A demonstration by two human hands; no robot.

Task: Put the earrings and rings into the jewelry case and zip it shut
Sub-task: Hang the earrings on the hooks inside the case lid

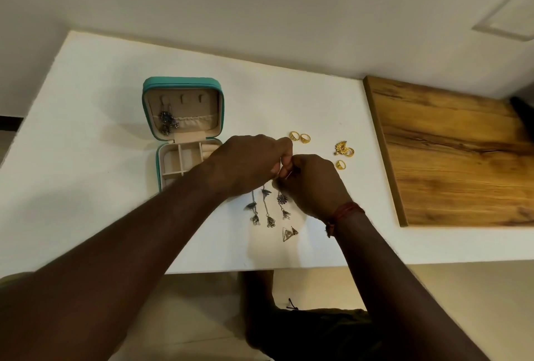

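A teal jewelry case (150, 118) lies open on the white table, with one dark dangling earring (167, 120) hung in its lid. My left hand (248, 164) and my right hand (315, 184) meet over the table, fingers pinched together on the top of a silver dangling earring (282, 204). Two more silver dangling earrings (261, 209) lie beside it, and a triangular earring (289, 234) sits below. Two gold rings (299, 137) lie beyond my hands, a gold ornate piece (344, 149) and another gold ring (341, 164) to the right.
A wooden board (456, 152) covers the table's right side. The table's white surface (95, 135) extends left of the case. A wall runs along the back edge. My knees show below the table's front edge.
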